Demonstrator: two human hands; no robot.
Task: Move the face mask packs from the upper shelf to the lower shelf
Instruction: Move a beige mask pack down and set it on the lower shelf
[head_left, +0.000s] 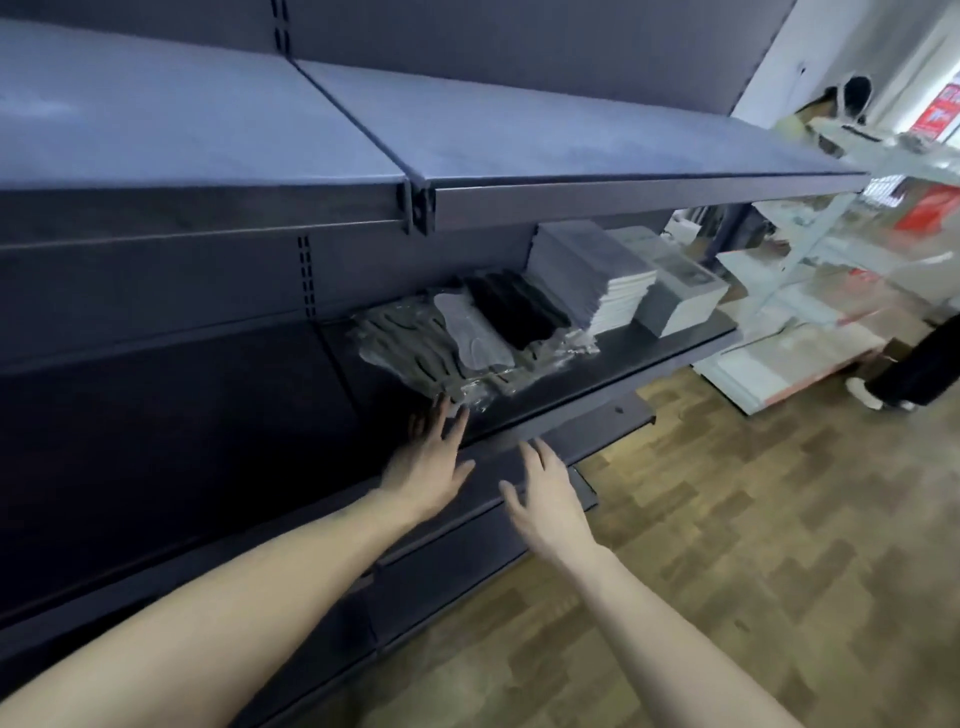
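Where the dark shelf carrying the face mask packs ends at its front lip, both hands are stretched toward it with nothing in them. This shelf is the landmark: the packs lie on its left part, a loose overlapping heap in clear wrapping, olive-grey ones nearest the lip, a pale grey one and black ones behind. To the right of the heap on the same shelf stand two stacks of white and grey booklets, the nearer one touching or almost touching the black pack; I cannot tell which. In front of the heap and the booklets the shelf's surface runs bare to the lip.

Above this shelf a wide grey shelf overhangs it, leaving a low gap over the packs. Below it, further shelf edges step outward toward the wooden floor, which lies open to the right of the shelving.

The left hand reaches in palm down, fingers straight and spread, its fingertips at the front corner of the nearest olive pack, touching or just short of it. The right hand hovers just right of the left one, in front of the shelf's lip, fingers relaxed and slightly spread, well short of the packs.
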